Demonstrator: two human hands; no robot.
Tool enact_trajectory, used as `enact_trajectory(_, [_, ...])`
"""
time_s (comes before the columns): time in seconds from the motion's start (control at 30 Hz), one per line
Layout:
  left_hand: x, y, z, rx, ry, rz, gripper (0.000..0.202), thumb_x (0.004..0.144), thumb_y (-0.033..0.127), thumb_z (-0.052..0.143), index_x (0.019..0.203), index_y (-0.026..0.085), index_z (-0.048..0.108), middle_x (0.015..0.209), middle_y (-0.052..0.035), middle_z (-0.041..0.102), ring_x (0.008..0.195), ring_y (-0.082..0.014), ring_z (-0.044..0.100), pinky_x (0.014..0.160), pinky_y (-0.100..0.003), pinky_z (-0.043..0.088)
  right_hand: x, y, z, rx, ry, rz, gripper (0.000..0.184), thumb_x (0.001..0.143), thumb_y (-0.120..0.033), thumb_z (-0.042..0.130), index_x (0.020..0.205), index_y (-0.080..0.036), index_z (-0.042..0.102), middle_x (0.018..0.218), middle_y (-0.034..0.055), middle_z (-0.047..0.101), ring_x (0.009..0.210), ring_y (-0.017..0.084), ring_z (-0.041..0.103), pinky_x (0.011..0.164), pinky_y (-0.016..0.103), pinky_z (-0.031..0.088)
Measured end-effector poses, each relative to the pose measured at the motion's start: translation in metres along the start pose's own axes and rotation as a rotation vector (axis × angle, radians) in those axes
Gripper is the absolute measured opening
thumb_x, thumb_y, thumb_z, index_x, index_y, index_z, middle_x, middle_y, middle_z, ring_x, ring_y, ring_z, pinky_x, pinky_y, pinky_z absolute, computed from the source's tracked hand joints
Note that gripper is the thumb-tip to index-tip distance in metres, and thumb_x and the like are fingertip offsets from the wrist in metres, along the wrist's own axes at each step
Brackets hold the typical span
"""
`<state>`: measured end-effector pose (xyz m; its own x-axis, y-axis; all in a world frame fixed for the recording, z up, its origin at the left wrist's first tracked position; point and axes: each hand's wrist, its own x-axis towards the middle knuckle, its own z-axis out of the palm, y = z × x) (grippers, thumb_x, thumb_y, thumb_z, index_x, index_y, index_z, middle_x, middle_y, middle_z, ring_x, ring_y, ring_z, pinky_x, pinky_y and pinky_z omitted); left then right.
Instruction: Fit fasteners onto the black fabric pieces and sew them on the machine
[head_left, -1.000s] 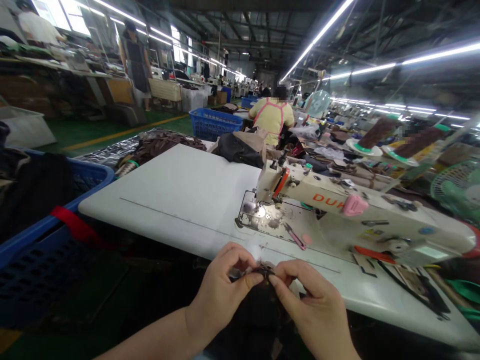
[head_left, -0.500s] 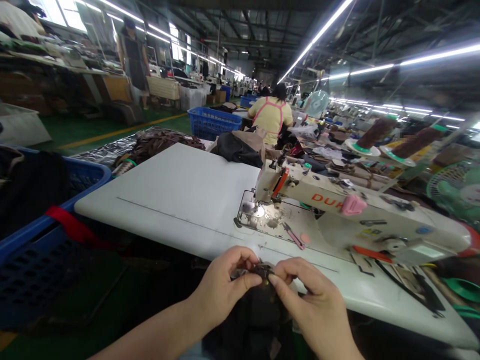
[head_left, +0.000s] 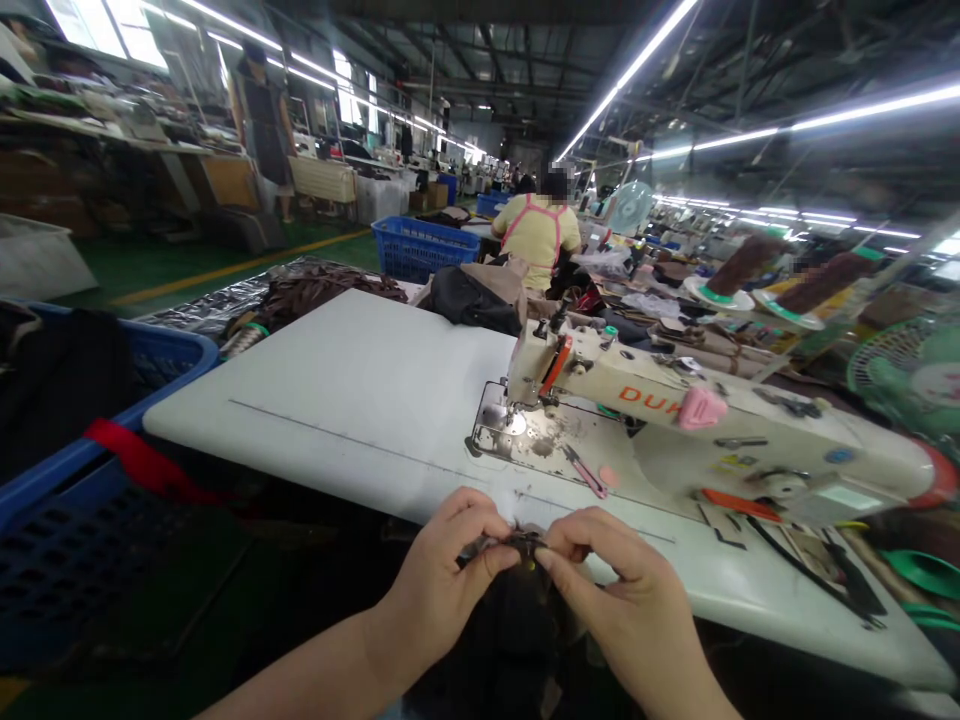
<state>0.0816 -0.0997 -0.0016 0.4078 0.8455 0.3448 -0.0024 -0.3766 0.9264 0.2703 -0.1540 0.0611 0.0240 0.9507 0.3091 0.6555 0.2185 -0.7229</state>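
Note:
Both hands pinch the upper edge of a dark fabric piece point(head_left: 517, 630) at the front edge of the table, and the rest of it hangs down below. My left hand point(head_left: 442, 570) is closed, thumb and fingers pressed on the edge. Just beside it, my right hand point(head_left: 619, 585) grips the same edge. A small yellowish spot shows on the piece between the thumbs; what it is, I cannot make out. Beyond my hands stands a sewing machine point(head_left: 660, 400) with its lamp lit over the needle plate point(head_left: 514, 422). Thread snips point(head_left: 585, 472) with pink handles lie on its bed.
The white table point(head_left: 322, 380) spreads left of the machine. A blue basket point(head_left: 176, 355) with dark cloth stands at the left, a red strap point(head_left: 142, 458) over its side. Brown strips point(head_left: 322, 290) lie behind the table. A person point(head_left: 532, 235) sits farther back. Thread cones point(head_left: 750, 265) stand right.
The view has shifted very slightly. Both hands keep their pinch on the dark fabric piece, with only a small movement of the fingers at its edge.

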Motion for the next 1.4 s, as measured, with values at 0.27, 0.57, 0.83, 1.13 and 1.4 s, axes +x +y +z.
enact_trajectory(0.27, [0.0, 0.0, 0.004, -0.021, 0.011, 0.033, 0.015, 0.096, 0.015, 0.061, 0.083, 0.021, 0.06, 0.097, -0.0027, 0.064, 0.093, -0.0172, 0.063, 0.086, -0.028, 0.049, 0.002, -0.001, -0.002, 0.069, 0.035, 0.073, 0.006, 0.084, -0.027, 0.071, 0.079, -0.025, 0.073, 0.101, 0.0038, 0.076, 0.093, 0.02, 0.071, 0.089, 0.029, 0.055])
enact_trajectory(0.57, [0.0, 0.003, 0.007, -0.004, 0.061, 0.024, 0.014, 0.095, 0.014, 0.062, 0.082, 0.02, 0.059, 0.092, -0.0017, 0.063, 0.088, -0.0164, 0.062, 0.081, -0.026, 0.048, 0.003, -0.007, 0.0, 0.094, 0.023, 0.154, 0.008, 0.083, -0.027, 0.07, 0.076, -0.024, 0.072, 0.078, -0.0013, 0.073, 0.073, 0.016, 0.064, 0.072, 0.024, 0.051])
enact_trajectory(0.83, [-0.001, 0.0, 0.009, -0.053, 0.056, -0.062, 0.009, 0.095, 0.019, 0.062, 0.086, 0.021, 0.064, 0.09, -0.0008, 0.061, 0.084, -0.0151, 0.059, 0.077, -0.024, 0.048, 0.003, -0.006, 0.0, 0.07, 0.031, 0.183, 0.012, 0.082, -0.032, 0.071, 0.075, -0.024, 0.073, 0.074, -0.0002, 0.071, 0.069, 0.017, 0.063, 0.068, 0.024, 0.051])
enact_trajectory(1.13, [-0.003, 0.0, 0.006, -0.102, 0.061, -0.135, 0.008, 0.093, 0.026, 0.068, 0.09, 0.022, 0.074, 0.089, -0.0014, 0.068, 0.081, -0.0152, 0.065, 0.074, -0.023, 0.052, 0.003, -0.008, 0.001, 0.09, 0.041, 0.217, 0.012, 0.082, -0.031, 0.071, 0.072, -0.023, 0.072, 0.072, -0.0011, 0.07, 0.069, 0.016, 0.061, 0.067, 0.023, 0.05])
enact_trajectory(1.4, [-0.002, 0.003, 0.014, 0.017, 0.201, -0.053, 0.011, 0.09, 0.015, 0.068, 0.083, 0.022, 0.071, 0.083, 0.0005, 0.069, 0.078, -0.0143, 0.065, 0.075, -0.022, 0.051, 0.004, -0.011, 0.002, 0.152, 0.037, 0.305, 0.015, 0.079, -0.035, 0.074, 0.073, -0.022, 0.073, 0.069, -0.0005, 0.069, 0.06, 0.014, 0.061, 0.055, 0.022, 0.048])
